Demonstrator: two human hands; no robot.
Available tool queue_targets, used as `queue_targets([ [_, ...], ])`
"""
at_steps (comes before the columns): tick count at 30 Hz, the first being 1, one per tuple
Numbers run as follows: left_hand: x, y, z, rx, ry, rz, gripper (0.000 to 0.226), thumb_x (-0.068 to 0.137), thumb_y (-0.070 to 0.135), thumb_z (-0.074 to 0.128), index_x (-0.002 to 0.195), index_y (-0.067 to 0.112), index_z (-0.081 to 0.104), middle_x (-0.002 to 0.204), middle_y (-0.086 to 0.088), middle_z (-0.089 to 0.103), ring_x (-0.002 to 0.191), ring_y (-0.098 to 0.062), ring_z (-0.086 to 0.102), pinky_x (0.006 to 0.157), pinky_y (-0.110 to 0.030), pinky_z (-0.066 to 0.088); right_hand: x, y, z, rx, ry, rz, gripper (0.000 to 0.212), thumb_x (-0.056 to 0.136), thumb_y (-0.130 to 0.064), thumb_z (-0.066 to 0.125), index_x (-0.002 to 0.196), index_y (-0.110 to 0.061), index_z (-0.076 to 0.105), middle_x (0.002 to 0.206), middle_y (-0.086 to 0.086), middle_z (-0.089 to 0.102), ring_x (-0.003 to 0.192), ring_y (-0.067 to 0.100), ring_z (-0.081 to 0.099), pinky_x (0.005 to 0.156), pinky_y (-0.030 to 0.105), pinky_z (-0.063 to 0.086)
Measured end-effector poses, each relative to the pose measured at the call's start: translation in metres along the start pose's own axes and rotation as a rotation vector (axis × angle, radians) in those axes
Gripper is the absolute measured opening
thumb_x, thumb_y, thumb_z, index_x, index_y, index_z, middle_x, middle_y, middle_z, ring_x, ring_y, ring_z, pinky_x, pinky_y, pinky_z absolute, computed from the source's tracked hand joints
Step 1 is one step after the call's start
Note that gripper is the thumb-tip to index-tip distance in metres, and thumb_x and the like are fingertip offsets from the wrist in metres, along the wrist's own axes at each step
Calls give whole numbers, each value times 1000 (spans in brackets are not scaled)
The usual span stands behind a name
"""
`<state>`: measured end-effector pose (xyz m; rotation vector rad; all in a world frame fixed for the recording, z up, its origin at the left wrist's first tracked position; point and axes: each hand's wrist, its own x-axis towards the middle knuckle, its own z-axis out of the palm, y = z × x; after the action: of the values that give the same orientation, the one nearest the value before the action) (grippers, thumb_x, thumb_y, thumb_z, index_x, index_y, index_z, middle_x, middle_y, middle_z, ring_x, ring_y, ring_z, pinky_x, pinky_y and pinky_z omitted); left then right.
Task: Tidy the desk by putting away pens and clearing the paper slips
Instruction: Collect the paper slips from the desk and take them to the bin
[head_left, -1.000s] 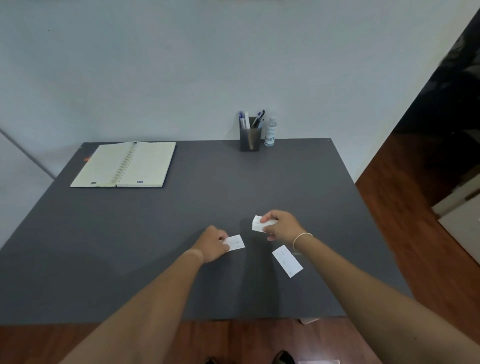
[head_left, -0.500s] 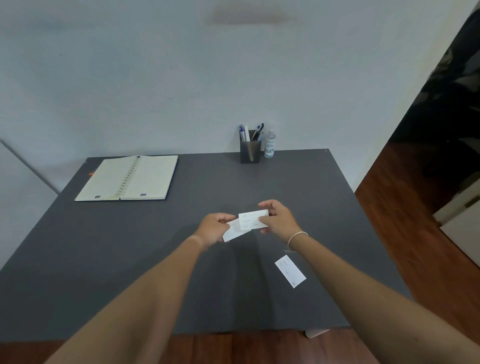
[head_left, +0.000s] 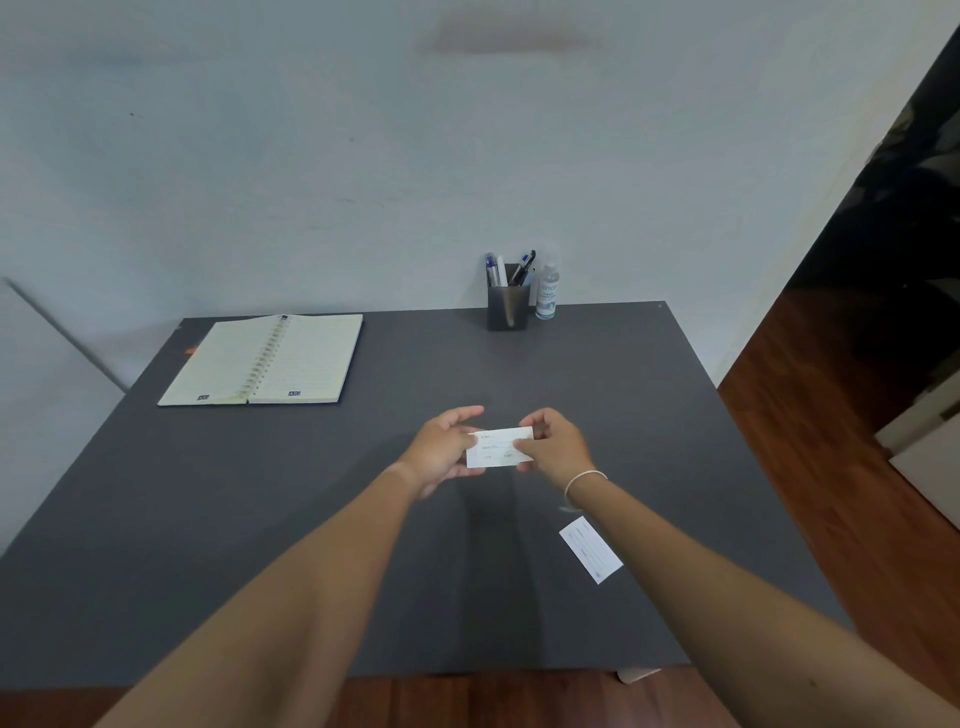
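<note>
Both hands hold white paper slips (head_left: 500, 447) stacked together above the middle of the dark grey desk (head_left: 597, 395). My left hand (head_left: 444, 449) pinches the left end and my right hand (head_left: 556, 447) pinches the right end. Printed lines show on the top slip. Another white slip (head_left: 590, 550) lies flat on the desk, below my right wrist. A dark pen holder (head_left: 508, 306) with several pens (head_left: 511, 268) stands at the desk's back edge.
An open spiral notebook (head_left: 265, 359) lies at the back left of the desk. A small clear bottle (head_left: 546, 292) stands right of the pen holder, against the wall. Wooden floor (head_left: 831, 467) runs along the desk's right side.
Each hand lifted a slip off the desk and brought them together in the air, one over the other. The third slip stayed on the desk. My view rose slightly.
</note>
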<state>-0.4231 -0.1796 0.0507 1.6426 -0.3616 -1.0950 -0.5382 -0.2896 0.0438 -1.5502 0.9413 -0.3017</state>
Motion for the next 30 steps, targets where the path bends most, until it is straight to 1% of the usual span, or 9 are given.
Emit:
queue_targets([
  [5, 2, -1, 1, -50, 16, -40, 42, 91, 1, 50, 132, 10, 46, 118, -14, 58, 92, -22, 62, 79, -33, 55, 1, -2, -1, 27, 20, -12, 19, 84, 5, 55, 91, -12, 52, 83, 4, 54, 63, 15, 59, 42, 14, 49],
  [8, 2, -2, 3, -30, 37, -49, 29, 89, 1, 55, 118, 4, 56, 109, -15, 62, 81, -16, 64, 69, -25, 58, 0, -2, -3, 37, 10, -4, 19, 84, 4, 56, 91, -13, 52, 80, 2, 53, 70, 16, 60, 45, 18, 52],
  [11, 4, -4, 5, -20, 52, -42, 14, 89, -1, 54, 98, 6, 60, 103, -15, 63, 78, -15, 64, 64, -22, 58, -3, 1, -7, 42, 19, -24, 19, 84, -2, 60, 93, -16, 53, 88, 2, 56, 80, 17, 60, 47, 19, 52],
  [14, 6, -5, 5, 4, 64, -34, 16, 90, -3, 52, 101, 5, 60, 101, -13, 61, 76, -14, 63, 63, -21, 58, -8, 13, -20, 32, 80, -15, 26, 83, -12, 66, 106, -16, 57, 98, -1, 55, 88, 15, 55, 59, 25, 52],
  [17, 8, -10, 7, 33, 59, -37, 23, 90, -4, 50, 111, -1, 59, 101, -14, 60, 75, -13, 62, 60, -19, 57, -17, 42, -40, -248, 124, 65, 39, 80, -21, 69, 116, -12, 57, 114, 7, 56, 100, 20, 54, 87, 33, 48],
  [20, 9, -19, 14, 60, 46, -57, 25, 90, -5, 48, 114, -3, 58, 103, -15, 59, 75, -14, 61, 59, -19, 57, -34, 71, -56, -652, 28, 184, 54, 76, -36, 72, 122, -14, 52, 127, 9, 48, 121, 27, 47, 100, 34, 40],
  [22, 10, -25, 20, 81, 36, -71, 25, 90, -5, 48, 113, -2, 58, 103, -14, 59, 76, -15, 61, 59, -18, 56, -47, 83, -61, -798, 14, 220, 61, 73, -43, 72, 122, -14, 50, 129, 8, 43, 124, 29, 39, 102, 34, 37],
  [25, 12, -32, 29, 98, 8, -81, 21, 90, -4, 48, 106, 3, 60, 104, -14, 60, 75, -14, 61, 58, -17, 57, -59, 94, -60, -862, 41, 217, 63, 71, -42, 74, 121, -11, 49, 128, 8, 41, 124, 28, 37, 101, 36, 41],
  [30, 14, -37, 44, 101, -33, -84, 19, 90, -4, 49, 103, 5, 59, 105, -15, 59, 76, -15, 61, 55, -17, 57, -65, 102, -53, -930, 76, 188, 46, 83, -27, 64, 120, -5, 47, 130, 13, 45, 125, 29, 39, 99, 35, 39],
])
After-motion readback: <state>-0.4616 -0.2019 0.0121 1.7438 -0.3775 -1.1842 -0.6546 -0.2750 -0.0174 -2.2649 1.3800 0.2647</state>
